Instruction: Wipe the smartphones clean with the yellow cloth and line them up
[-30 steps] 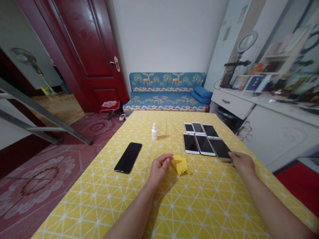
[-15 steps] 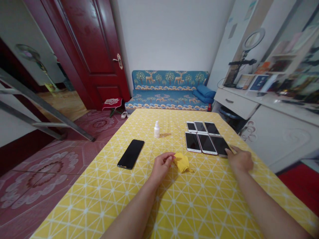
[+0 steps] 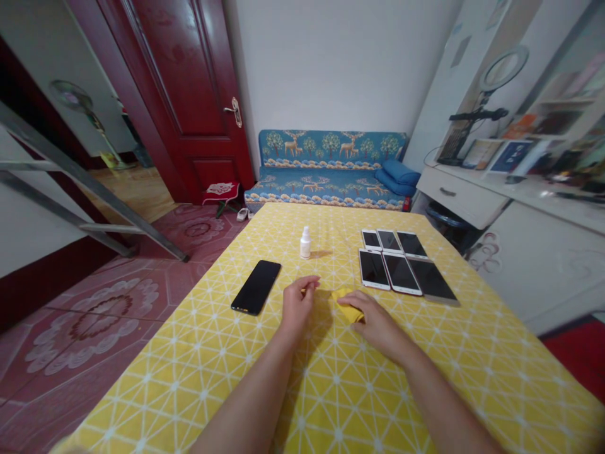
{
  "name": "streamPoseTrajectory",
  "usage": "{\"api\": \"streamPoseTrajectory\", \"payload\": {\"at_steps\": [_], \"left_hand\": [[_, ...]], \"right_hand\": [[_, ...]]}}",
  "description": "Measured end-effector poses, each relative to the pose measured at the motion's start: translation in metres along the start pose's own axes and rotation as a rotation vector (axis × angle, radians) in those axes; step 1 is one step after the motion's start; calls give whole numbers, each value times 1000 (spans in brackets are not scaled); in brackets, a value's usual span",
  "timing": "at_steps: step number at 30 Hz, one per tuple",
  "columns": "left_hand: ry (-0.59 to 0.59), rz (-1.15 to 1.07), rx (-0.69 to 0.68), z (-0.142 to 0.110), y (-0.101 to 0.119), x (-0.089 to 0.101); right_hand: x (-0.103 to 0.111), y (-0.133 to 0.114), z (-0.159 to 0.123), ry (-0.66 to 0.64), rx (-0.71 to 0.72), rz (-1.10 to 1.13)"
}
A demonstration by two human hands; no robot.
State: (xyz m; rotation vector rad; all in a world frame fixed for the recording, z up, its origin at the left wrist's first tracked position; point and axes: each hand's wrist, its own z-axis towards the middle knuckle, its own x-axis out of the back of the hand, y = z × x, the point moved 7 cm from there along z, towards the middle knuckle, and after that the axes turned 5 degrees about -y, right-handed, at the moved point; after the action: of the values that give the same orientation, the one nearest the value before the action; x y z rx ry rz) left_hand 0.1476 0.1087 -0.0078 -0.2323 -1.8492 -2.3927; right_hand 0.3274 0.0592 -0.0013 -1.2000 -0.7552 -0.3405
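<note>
My right hand [image 3: 373, 318] is closed on a small yellow cloth [image 3: 348, 310] near the middle of the table. To its left, my left hand [image 3: 299, 301] hovers just above the tablecloth with its fingers curled together, nothing visible in them. A black smartphone [image 3: 256, 287] lies face up at the left. Behind my left hand a small white spray bottle [image 3: 305, 244] stands upright. Several phones lie in two rows at the right, among them a white phone [image 3: 401, 273] and a dark-screened phone [image 3: 432, 280] at the near right corner of the group.
A yellow patterned tablecloth [image 3: 208, 391] covers the table. Beyond it is a blue sofa [image 3: 326, 180], with a red door [image 3: 198, 94] to its left. A metal ladder [image 3: 113, 211] leans at the left, and a white dresser [image 3: 529, 252] stands at the right.
My right hand has left the near right phone and come to the middle, taking hold of the yellow cloth. My left hand has let go of the cloth and moved slightly away.
</note>
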Motion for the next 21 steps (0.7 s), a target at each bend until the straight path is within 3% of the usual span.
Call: {"api": "streamPoseTrajectory", "payload": {"at_steps": [2,4,8,10,12,21], "left_hand": [[79,253,-90,4,11,21],[172,558,-97,6,19,43],[300,965,257,4,14,87],[260,1036,437,1,7,99],[202,1071,521,-1,4,103],[112,1042,637,4,-4,110]], "right_hand": [[-2,8,3,64,-29,-6],[-3,12,5,111,-53,-12],[-1,8,2,59,-50,8],[1,5,-1,1,-26,49],[3,7,-3,-5,-2,89],[1,26,5,200,-46,120]]}}
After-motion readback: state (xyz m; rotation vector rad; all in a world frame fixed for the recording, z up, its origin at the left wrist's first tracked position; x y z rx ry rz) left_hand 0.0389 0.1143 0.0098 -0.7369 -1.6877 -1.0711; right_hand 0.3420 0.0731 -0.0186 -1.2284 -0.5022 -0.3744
